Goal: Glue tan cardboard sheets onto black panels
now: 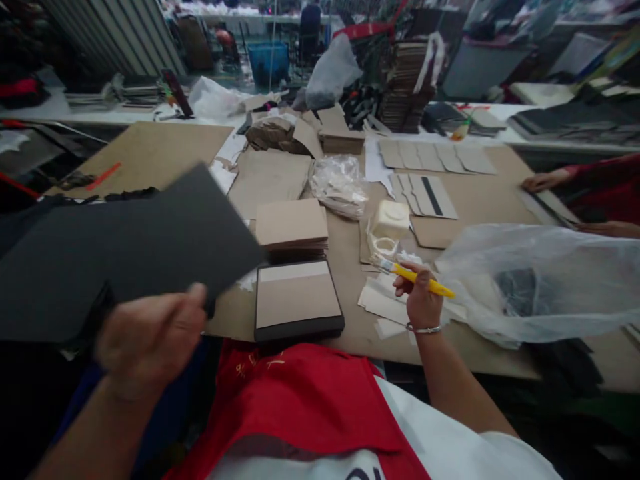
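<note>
My left hand [153, 333], blurred by motion, is closed on a dark grey sheet [210, 223] raised at a tilt over the table's left side. Yellow along its handle, a paintbrush [410, 275] is held in my right hand [423, 293]. Its bristles point left, close to a cut-open cream plastic container [391, 220]; contact with it I cannot make out. In front of me lies a dark-edged stack [300, 300] with a brown board face and a pale strip on top. Just behind it stands a pile of brown boards [291, 223].
Clear plastic bags lie at the middle [340, 183] and right [565, 280]. Pale notched panels [435, 157] are laid in rows. At the far right a co-worker's hand [547, 180] holds flat pieces. A tall stack of boards [407, 83] stands at the back.
</note>
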Demonstrator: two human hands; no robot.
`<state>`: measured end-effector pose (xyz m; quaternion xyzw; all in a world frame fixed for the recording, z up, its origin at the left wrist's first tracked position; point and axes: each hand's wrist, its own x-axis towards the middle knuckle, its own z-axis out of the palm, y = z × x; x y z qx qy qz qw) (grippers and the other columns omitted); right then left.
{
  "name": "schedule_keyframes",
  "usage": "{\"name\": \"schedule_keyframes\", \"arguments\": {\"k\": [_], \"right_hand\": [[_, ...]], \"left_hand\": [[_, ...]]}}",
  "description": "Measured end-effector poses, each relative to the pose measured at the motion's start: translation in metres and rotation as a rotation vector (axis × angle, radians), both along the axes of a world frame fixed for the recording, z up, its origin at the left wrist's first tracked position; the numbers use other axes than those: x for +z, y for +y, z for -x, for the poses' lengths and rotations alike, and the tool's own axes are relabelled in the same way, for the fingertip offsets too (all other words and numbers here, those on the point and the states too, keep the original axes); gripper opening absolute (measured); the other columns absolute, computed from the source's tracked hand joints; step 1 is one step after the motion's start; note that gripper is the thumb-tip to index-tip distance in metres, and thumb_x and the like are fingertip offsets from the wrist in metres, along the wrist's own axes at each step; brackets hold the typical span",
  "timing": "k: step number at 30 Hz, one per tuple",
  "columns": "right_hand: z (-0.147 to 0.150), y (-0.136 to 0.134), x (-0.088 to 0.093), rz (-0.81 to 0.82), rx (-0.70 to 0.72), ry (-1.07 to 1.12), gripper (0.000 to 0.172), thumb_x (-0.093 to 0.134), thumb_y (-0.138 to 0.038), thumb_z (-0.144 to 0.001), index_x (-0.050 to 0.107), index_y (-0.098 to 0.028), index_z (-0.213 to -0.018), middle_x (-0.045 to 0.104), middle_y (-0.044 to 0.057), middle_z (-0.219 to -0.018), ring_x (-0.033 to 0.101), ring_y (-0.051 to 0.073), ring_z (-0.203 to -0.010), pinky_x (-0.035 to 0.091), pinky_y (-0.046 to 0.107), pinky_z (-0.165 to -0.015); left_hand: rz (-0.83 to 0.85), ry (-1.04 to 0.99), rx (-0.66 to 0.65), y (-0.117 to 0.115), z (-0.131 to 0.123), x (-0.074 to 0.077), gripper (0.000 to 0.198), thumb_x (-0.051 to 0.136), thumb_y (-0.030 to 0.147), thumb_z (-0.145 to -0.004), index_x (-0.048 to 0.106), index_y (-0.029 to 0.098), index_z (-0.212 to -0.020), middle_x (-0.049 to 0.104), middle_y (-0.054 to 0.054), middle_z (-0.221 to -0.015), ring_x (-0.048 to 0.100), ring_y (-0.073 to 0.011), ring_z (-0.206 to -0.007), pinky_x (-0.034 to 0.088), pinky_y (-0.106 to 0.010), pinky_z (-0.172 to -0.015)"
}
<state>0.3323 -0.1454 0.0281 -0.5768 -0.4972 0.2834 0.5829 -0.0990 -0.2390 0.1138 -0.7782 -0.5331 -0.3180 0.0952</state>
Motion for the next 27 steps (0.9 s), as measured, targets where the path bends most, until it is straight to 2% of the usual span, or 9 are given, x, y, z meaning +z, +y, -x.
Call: {"name": "schedule_keyframes", "arguments": {"k": [2, 4, 7, 9, 13, 17, 20, 22, 27], "right_hand": [[-0.003, 0.002, -0.004, 0.014, -0.030, 0.050, 0.053, 0.036, -0.060, -0.087, 0.061, -0.014, -0.095, 0.057, -0.001, -0.061, 0.051, 0.007, -0.045, 0.042, 0.020, -0.045], [-0.002, 0.004, -0.008, 0.034, -0.048, 0.081, 0.052, 0.039, -0.060, -0.086, 0.061, -0.014, -0.096, 0.058, -0.001, -0.063, 0.052, 0.007, -0.047, 0.043, 0.020, -0.046], [-0.004, 0.006, -0.014, 0.066, -0.054, 0.082, 0.052, 0.041, -0.060, -0.085, 0.062, -0.014, -0.097, 0.058, -0.001, -0.063, 0.052, 0.007, -0.047, 0.043, 0.020, -0.047], [-0.012, 0.008, -0.018, 0.082, -0.080, 0.060, 0.053, 0.041, -0.060, -0.084, 0.063, -0.014, -0.095, 0.058, -0.001, -0.062, 0.051, 0.007, -0.047, 0.043, 0.020, -0.047], [-0.042, 0.025, -0.025, 0.138, -0.215, -0.041, 0.054, 0.046, -0.062, -0.079, 0.064, -0.013, -0.091, 0.060, 0.000, -0.061, 0.052, 0.008, -0.046, 0.043, 0.020, -0.046], [-0.070, 0.065, -0.036, 0.277, -0.348, -0.257, 0.054, 0.046, -0.059, -0.079, 0.064, -0.011, -0.094, 0.065, 0.003, -0.063, 0.056, 0.011, -0.049, 0.046, 0.023, -0.050], [-0.077, 0.099, -0.046, 0.395, -0.309, -0.568, 0.051, 0.034, -0.051, -0.088, 0.067, -0.012, -0.094, 0.069, 0.007, -0.071, 0.062, 0.014, -0.060, 0.047, 0.024, -0.060], [-0.076, 0.118, -0.052, 0.431, -0.261, -0.704, 0.046, 0.037, -0.047, -0.088, 0.068, -0.013, -0.090, 0.070, 0.008, -0.076, 0.064, 0.016, -0.070, 0.047, 0.025, -0.066], [-0.073, 0.144, -0.059, 0.487, -0.130, -0.796, 0.033, 0.052, -0.040, -0.081, 0.071, -0.012, -0.081, 0.071, 0.012, -0.076, 0.064, 0.020, -0.076, 0.046, 0.028, -0.070]], "left_hand": [[-0.180, 0.279, -0.285, 0.009, -0.058, -0.030, 0.039, 0.056, 0.018, -0.080, 0.059, 0.029, -0.117, 0.068, -0.002, -0.083, 0.062, -0.0174, -0.076, 0.051, -0.030, -0.068], [-0.133, 0.338, -0.433, 0.024, -0.102, -0.067, 0.032, 0.046, 0.014, -0.085, 0.060, 0.022, -0.113, 0.067, -0.005, -0.084, 0.061, -0.0150, -0.073, 0.049, -0.028, -0.065], [0.033, 0.374, -0.503, 0.038, -0.131, -0.116, 0.031, 0.038, 0.012, -0.089, 0.061, 0.016, -0.109, 0.065, -0.008, -0.084, 0.058, -0.0146, -0.071, 0.048, -0.028, -0.064], [0.092, 0.375, -0.531, 0.038, -0.133, -0.137, 0.031, 0.037, 0.012, -0.090, 0.061, 0.015, -0.110, 0.065, -0.010, -0.087, 0.058, -0.0157, -0.074, 0.048, -0.030, -0.066], [0.105, 0.322, -0.581, 0.030, -0.127, -0.154, 0.034, 0.040, 0.011, -0.087, 0.059, 0.016, -0.116, 0.065, -0.009, -0.091, 0.058, -0.0175, -0.078, 0.049, -0.033, -0.069], [0.139, 0.257, -0.595, 0.031, -0.123, -0.169, 0.042, 0.040, 0.010, -0.085, 0.055, 0.024, -0.122, 0.067, -0.005, -0.097, 0.059, -0.0194, -0.084, 0.052, -0.035, -0.075], [0.137, 0.218, -0.608, 0.033, -0.121, -0.181, 0.046, 0.038, 0.011, -0.085, 0.054, 0.029, -0.124, 0.068, -0.003, -0.097, 0.061, -0.0199, -0.085, 0.053, -0.036, -0.076], [0.149, 0.188, -0.619, 0.034, -0.121, -0.186, 0.045, 0.038, 0.012, -0.084, 0.056, 0.029, -0.123, 0.068, -0.003, -0.096, 0.061, -0.0200, -0.084, 0.054, -0.037, -0.075], [0.323, -0.042, -0.548, 0.034, -0.122, -0.183, 0.028, 0.049, 0.022, -0.085, 0.066, 0.031, -0.105, 0.068, -0.003, -0.088, 0.062, -0.0176, -0.078, 0.055, -0.034, -0.072]]}}
